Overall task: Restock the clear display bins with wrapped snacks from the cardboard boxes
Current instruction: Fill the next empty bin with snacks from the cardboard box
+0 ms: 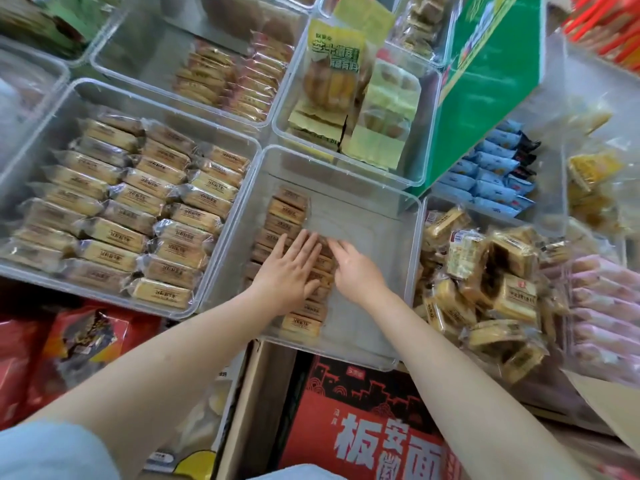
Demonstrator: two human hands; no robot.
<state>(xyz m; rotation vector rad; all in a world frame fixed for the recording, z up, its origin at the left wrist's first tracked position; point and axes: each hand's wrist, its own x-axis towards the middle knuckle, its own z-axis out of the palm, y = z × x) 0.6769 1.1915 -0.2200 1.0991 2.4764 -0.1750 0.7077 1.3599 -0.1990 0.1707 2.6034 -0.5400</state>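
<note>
Clear, hard plastic forms the square middle bin (346,216), where a single column of brown, film-wrapped rectangular snacks (287,216) lines its left wall. The left hand (289,268) lies flat on that column, fingers straight. The right hand (353,265) touches it too, fingers loosely curved. Left of this bin, a fuller bin (45,133) holds neat rows. Below it sits a red printed cardboard box (363,420).

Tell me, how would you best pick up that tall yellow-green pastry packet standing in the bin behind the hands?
Probably by its top edge, coming straight down from above. The yellow-green packet stands upright and rises above the rim of its clear bin, so the flat sealed top is free to pinch. Its lower half sits between other packs and the bin walls, harder to reach.
</note>
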